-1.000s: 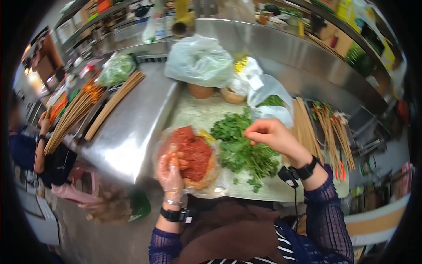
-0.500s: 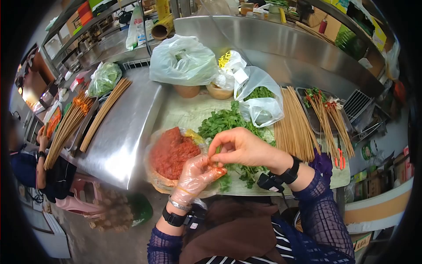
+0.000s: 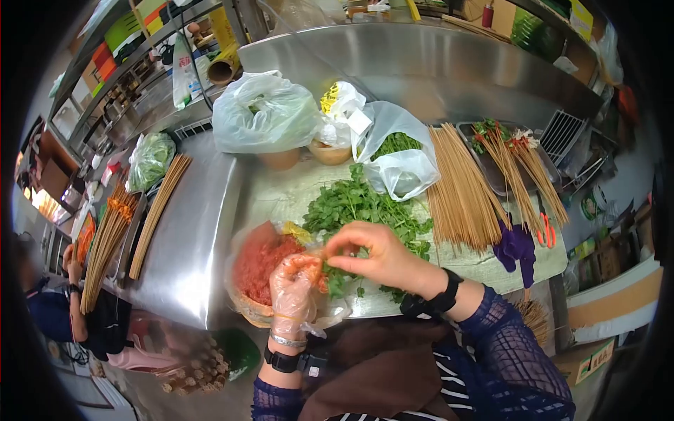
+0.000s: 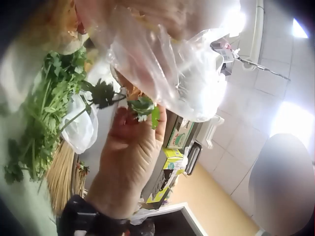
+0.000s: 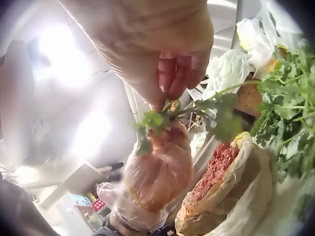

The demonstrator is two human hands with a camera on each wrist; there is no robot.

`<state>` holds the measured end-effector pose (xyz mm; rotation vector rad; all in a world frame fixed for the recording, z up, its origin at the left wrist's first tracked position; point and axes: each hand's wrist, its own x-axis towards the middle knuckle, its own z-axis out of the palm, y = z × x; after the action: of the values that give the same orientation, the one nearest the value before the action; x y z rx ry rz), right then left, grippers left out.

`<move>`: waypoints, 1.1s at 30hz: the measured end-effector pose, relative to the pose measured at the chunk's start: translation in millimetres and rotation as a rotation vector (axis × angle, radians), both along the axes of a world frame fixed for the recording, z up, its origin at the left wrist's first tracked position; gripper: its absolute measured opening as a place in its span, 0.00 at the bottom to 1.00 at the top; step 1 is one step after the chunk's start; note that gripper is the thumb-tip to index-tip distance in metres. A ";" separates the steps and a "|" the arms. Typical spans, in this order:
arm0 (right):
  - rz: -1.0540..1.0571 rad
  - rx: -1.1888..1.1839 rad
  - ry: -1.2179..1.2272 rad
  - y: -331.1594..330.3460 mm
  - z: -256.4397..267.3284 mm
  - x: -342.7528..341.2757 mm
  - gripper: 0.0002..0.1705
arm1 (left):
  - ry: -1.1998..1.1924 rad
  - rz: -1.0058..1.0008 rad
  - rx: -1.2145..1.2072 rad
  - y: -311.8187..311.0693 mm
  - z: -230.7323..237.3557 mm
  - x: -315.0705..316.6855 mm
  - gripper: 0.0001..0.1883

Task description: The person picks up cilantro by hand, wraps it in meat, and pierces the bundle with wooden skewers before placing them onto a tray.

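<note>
My left hand [image 3: 292,291], in a clear plastic glove smeared red, has its fingers curled upward beside the bowl of red minced meat [image 3: 260,263]. Meeting it from the right, my bare right hand [image 3: 379,254] pinches a small coriander sprig [image 5: 153,121] between thumb and fingertips. In the right wrist view the sprig's stem lies right at the left fingertips, where both hands grip it. Its leaves hang out on both sides. A heap of coriander [image 3: 354,205] lies just beyond the hands. Plastic film lines the bowl.
Bagged greens [image 3: 267,116] and an open bag of herbs [image 3: 397,158] stand behind. Bamboo skewers [image 3: 460,189], a tray of filled skewers [image 3: 512,151], red-handled scissors [image 3: 546,231] and a purple cloth [image 3: 514,249] are at right. Another person's arm [image 3: 74,281] shows at far left.
My left hand has come up from the meat to the right hand, which has moved down and left. The hands met over the bowl's right side and now sit slightly further left.
</note>
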<state>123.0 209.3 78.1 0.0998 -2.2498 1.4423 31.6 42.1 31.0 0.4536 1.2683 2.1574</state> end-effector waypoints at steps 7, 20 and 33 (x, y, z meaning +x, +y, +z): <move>-0.009 0.390 -0.168 37.3 -45.2 4.7 0.12 | -0.201 0.080 0.204 -5.0 21.0 -0.9 0.07; -0.547 0.783 0.130 71.4 -0.3 22.3 0.06 | -0.349 0.099 0.374 -29.3 -8.0 -23.6 0.16; -0.134 0.298 0.003 28.0 43.3 17.3 0.14 | -0.051 0.112 0.098 -27.5 11.8 -2.7 0.10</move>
<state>140.2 237.3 121.3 0.0444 -2.4051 1.0320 28.9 14.7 42.9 0.3733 1.1892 2.3179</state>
